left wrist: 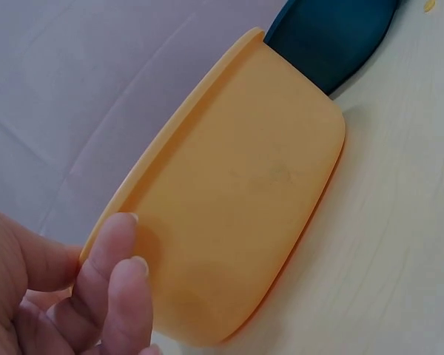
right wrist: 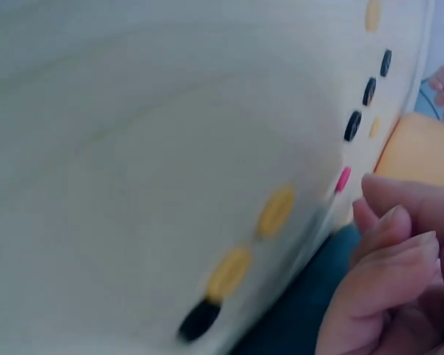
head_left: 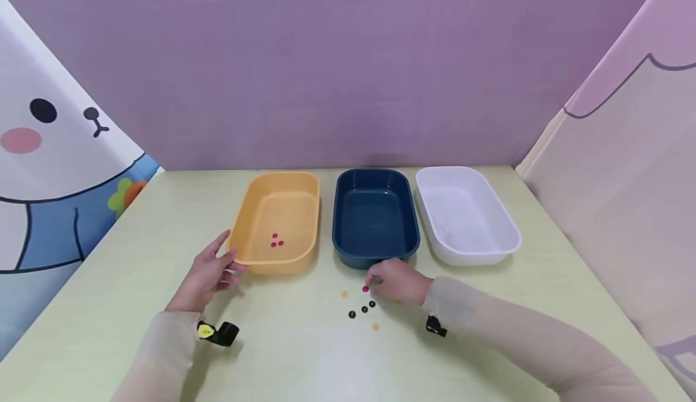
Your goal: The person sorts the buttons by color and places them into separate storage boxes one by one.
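Note:
My left hand (head_left: 209, 272) holds the near left corner of the orange tray (left wrist: 229, 185), its fingers at the rim and outer wall. Inside that tray lie three pink buttons (head_left: 277, 243). My right hand (head_left: 399, 280) is low over the table in front of the dark blue tray (head_left: 375, 263), thumb and fingers bent with a gap between them. Right at its fingertips, a single pink button (right wrist: 343, 179) is on the tabletop. Around it are several black buttons (head_left: 352, 314) and yellow buttons (head_left: 376, 327); some are hidden under the right hand in the head view.
A white tray (head_left: 470, 257) stands right of the dark blue one, so the three trays form a row at the back of the pale table (head_left: 304, 353). Behind them rises a purple backdrop (head_left: 348, 69), with printed cloth panels at both sides.

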Demonstrator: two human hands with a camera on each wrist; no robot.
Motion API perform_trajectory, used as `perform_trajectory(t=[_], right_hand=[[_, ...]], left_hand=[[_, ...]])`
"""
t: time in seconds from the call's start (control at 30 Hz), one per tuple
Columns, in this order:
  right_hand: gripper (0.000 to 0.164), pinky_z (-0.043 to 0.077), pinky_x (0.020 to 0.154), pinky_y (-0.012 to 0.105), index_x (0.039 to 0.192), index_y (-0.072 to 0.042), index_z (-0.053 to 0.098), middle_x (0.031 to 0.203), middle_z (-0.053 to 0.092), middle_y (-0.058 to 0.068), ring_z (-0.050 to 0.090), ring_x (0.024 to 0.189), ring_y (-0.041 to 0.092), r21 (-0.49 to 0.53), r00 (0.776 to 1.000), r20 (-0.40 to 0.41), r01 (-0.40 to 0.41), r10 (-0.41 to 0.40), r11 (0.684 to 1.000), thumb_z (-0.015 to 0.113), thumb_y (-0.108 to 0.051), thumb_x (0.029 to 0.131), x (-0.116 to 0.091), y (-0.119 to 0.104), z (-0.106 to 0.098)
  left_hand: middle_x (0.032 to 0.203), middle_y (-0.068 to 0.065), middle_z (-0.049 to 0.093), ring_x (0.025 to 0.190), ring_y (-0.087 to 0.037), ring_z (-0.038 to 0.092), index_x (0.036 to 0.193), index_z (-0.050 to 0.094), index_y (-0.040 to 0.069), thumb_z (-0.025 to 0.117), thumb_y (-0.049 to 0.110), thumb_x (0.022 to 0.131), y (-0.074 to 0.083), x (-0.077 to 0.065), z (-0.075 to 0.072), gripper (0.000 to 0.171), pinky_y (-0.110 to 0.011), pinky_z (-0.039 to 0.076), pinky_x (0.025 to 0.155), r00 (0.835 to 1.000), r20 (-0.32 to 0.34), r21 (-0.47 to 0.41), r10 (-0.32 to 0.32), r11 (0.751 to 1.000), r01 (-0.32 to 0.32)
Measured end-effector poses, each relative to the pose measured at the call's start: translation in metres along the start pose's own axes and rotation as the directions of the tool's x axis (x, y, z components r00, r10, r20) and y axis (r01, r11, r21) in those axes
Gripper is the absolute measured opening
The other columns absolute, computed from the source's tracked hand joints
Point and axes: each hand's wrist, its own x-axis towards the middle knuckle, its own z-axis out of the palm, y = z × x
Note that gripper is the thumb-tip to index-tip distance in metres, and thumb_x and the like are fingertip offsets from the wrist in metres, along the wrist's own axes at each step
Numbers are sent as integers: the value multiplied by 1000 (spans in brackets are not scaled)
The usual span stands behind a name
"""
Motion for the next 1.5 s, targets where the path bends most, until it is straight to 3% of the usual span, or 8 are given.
perform_trajectory(t=[0.33, 0.87, 1.2, 1.5], right_hand=[[12, 50, 71, 31, 79, -11, 67, 78, 63, -2, 54, 74, 15, -72, 998, -12, -63, 62, 995, 68, 0, 84, 3, -14, 8], [11, 49, 73, 30, 76, -13, 67, 77, 64, -5, 54, 73, 12, -101, 996, 66, -52, 59, 994, 72, -6, 83, 7, -15, 1], [16, 46, 65, 26, 69, -14, 65, 71, 62, -9, 51, 68, 9, -63, 998, 51, -39, 42, 997, 74, -7, 80, 8, -11, 4], [16, 42, 54, 22, 67, -11, 67, 66, 60, -8, 50, 58, 8, 44, 997, 78, 5, -8, 999, 70, -7, 83, 7, -18, -8]], left_hand=[[71, 6, 64, 57, -11, 58, 155, 2, 21, 40, 22, 104, -1, 0, 0, 63, -25, 45, 59, 1000, 16, 12, 25, 1000, -25], [70, 5, 64, 57, -11, 59, 155, 2, 21, 40, 21, 104, 3, 0, 1, 64, -26, 45, 59, 1000, 10, 13, 16, 1000, -16], [70, 5, 64, 58, -13, 57, 155, 4, 21, 41, 22, 104, 2, 1, -1, 63, -26, 45, 60, 1000, -7, 14, -18, 1000, 18], [72, 5, 66, 58, -12, 59, 155, 2, 20, 39, 22, 104, 2, 0, -1, 63, -27, 44, 62, 1000, 18, 20, 5, 1000, -5]])
